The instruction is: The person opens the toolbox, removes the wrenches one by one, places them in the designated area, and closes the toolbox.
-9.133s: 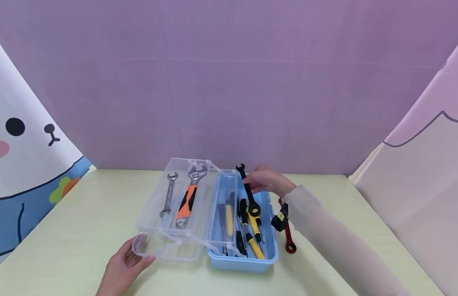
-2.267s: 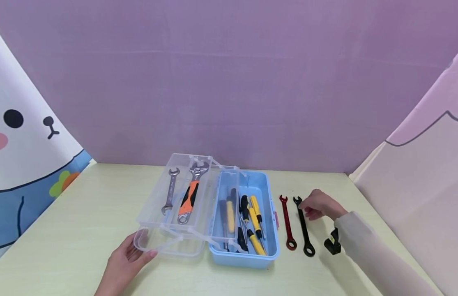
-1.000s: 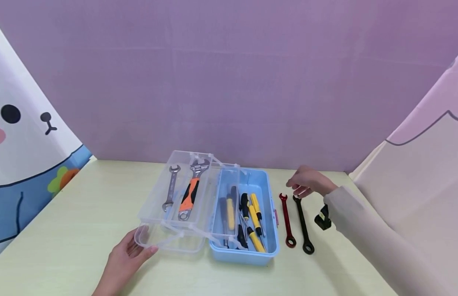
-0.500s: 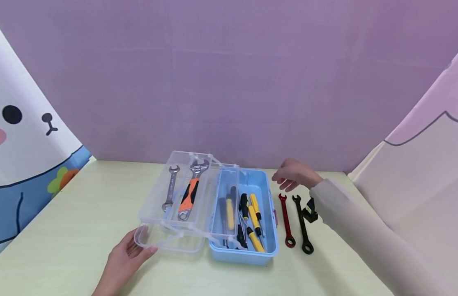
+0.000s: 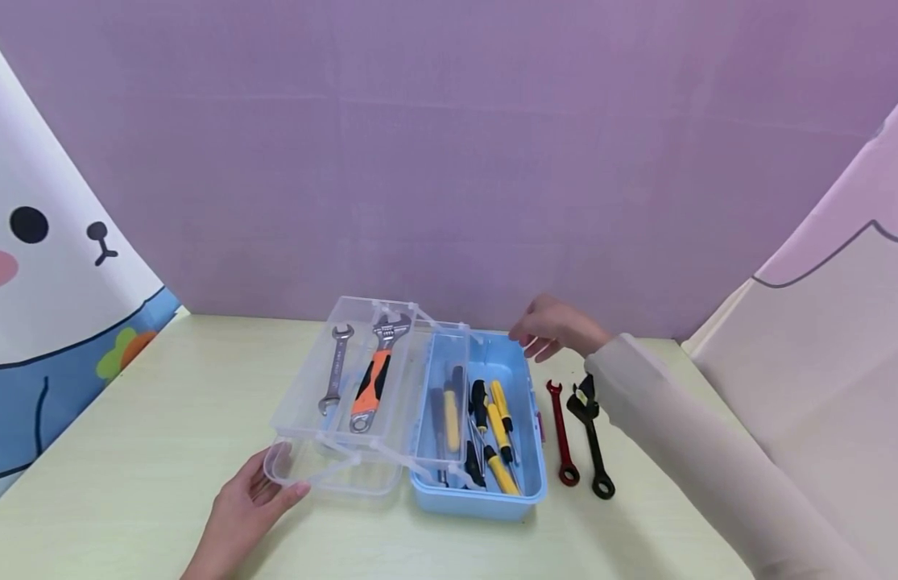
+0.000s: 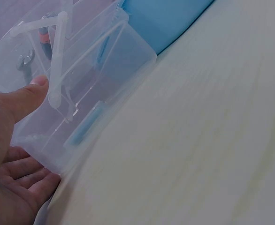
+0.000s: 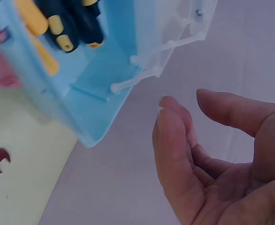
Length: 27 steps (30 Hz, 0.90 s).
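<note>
At the left my left hand (image 5: 246,511) holds the near corner of the toolbox's clear plastic lid (image 6: 104,61), thumb on one side and fingers on the other. The lid lies folded open beside the light blue toolbox (image 5: 477,506). My right hand (image 5: 553,326) is above the box's far right corner, its fingers loosely bent and holding nothing; in the right wrist view a gap shows between thumb and fingertips. Inside the box lie several yellow and black screwdrivers (image 5: 501,431). A clear tray carries an open-end wrench (image 5: 336,366) and an orange-handled adjustable wrench (image 5: 372,383).
Right of the box, a red wrench (image 5: 560,431) and a black wrench (image 5: 597,459) lie side by side on the pale table (image 5: 144,419). The black wrist camera (image 5: 584,399) covers part of the black wrench. A purple backdrop (image 5: 449,177) stands behind the table.
Earlier my right hand held the black wrench over the box; now that wrench lies beside the red one. The hand has since moved left and back towards the box. My left hand stays put.
</note>
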Each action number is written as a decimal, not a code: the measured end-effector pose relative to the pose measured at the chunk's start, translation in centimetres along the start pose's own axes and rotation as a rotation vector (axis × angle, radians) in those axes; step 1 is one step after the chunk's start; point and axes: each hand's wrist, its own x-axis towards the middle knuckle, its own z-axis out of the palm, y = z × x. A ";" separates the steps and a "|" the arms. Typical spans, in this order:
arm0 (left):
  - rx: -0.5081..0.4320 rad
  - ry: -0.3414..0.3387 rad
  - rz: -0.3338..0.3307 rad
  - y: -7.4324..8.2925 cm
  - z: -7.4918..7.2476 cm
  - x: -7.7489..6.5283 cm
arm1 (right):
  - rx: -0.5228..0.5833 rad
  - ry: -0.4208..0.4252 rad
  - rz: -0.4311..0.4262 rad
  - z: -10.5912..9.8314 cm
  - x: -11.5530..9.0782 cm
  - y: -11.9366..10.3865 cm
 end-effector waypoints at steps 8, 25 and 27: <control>0.000 -0.001 0.001 0.0 0.0 0.0 | -0.005 -0.012 -0.008 0.8 0.2 -2.6; 0.002 -0.004 -0.008 0.1 -0.1 -0.1 | 0.078 -0.044 -0.028 3.8 0.3 -8.1; -0.006 -0.003 -0.010 0.1 -0.1 -0.1 | 0.088 -0.044 -0.032 4.3 0.5 -8.6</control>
